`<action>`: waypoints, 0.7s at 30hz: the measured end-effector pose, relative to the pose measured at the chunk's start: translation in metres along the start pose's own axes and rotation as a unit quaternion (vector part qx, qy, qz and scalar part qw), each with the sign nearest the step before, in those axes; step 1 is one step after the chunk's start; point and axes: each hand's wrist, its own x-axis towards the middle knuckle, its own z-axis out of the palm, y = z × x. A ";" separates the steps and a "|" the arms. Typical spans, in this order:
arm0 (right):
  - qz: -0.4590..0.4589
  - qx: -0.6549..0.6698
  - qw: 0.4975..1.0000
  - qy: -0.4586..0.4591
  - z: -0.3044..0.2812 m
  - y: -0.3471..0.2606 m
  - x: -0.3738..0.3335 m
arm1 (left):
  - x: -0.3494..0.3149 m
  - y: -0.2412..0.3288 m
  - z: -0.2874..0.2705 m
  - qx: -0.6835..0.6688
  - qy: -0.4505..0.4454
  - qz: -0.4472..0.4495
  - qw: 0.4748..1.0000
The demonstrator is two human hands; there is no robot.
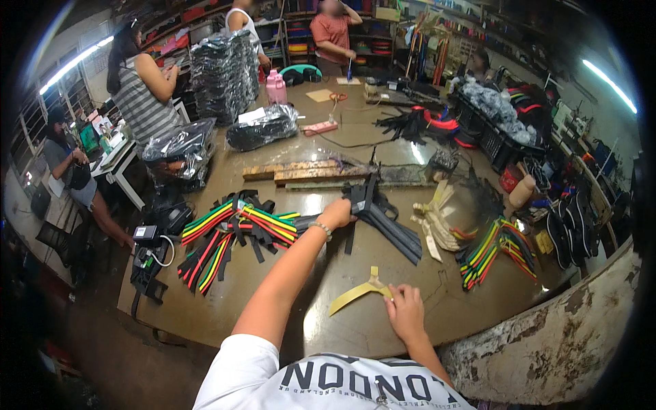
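My left hand (pixel 336 214), a beaded bracelet at its wrist, reaches to the middle of the table. Its fingers are closed at the edge of a bundle of flat black straps (pixel 389 229); the fingertips are partly hidden. Close to the front edge, my right hand (pixel 407 311) pinches one end of a yellowish Y-shaped sandal strap (pixel 359 295), which lies on the tabletop. Left of my left hand is a tied bundle of black, red, yellow and green straps (pixel 236 222). A pale cream strap bundle (pixel 437 222) lies right of the black one.
Wooden bars (pixel 307 172) lie across the table beyond my hands. Another striped strap bundle (pixel 497 253) and black soles (pixel 572 229) are at the right. Plastic-wrapped packs (pixel 263 128), a pink bottle (pixel 276 87) and a power strip (pixel 319 128) stand farther back. Several people are around.
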 end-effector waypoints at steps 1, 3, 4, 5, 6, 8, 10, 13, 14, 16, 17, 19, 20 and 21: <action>-0.003 0.001 1.000 0.001 0.002 0.001 0.001 | 0.008 0.001 -0.008 -0.013 -0.013 0.009 1.000; -0.073 0.031 0.996 0.049 0.009 0.005 -0.001 | 0.013 0.012 -0.023 -0.033 -0.058 0.019 0.998; -0.084 0.045 0.994 0.051 0.011 0.007 -0.001 | 0.012 0.021 -0.034 -0.060 0.009 0.062 0.996; -0.093 0.048 0.993 0.045 0.013 0.008 -0.001 | 0.016 0.032 -0.051 -0.080 -0.001 0.091 0.993; -0.092 0.052 0.993 0.045 0.013 0.009 0.000 | 0.019 0.046 -0.069 -0.090 0.010 0.082 0.993; -0.103 0.060 0.992 0.038 0.014 0.009 0.000 | 0.017 0.067 -0.110 -0.078 0.095 0.138 0.983; -0.093 0.075 0.992 0.043 0.013 0.007 0.001 | 0.015 0.083 -0.152 -0.052 0.140 0.129 0.980; -0.090 0.100 0.990 0.046 0.011 0.001 0.000 | -0.003 0.086 -0.193 -0.055 0.147 0.133 0.979; -0.081 0.111 0.989 0.050 0.010 0.000 -0.001 | -0.012 0.083 -0.196 -0.065 0.151 0.158 0.974; -0.093 0.140 0.985 0.035 0.008 -0.002 -0.005 | -0.041 0.079 -0.156 -0.030 0.124 0.113 0.985; -0.093 0.152 0.984 0.028 0.007 -0.002 -0.007 | -0.057 0.077 -0.125 -0.032 0.070 0.085 0.993; -0.100 0.178 0.979 -0.001 0.004 -0.003 -0.011 | -0.089 0.070 -0.052 -0.008 0.009 0.030 0.999; -0.109 0.191 0.975 -0.012 0.002 -0.003 -0.012 | -0.097 0.062 -0.025 -0.002 -0.040 -0.014 0.999; -0.100 0.190 0.976 -0.025 0.000 -0.002 -0.014 | -0.100 0.051 -0.005 -0.004 -0.025 -0.042 0.999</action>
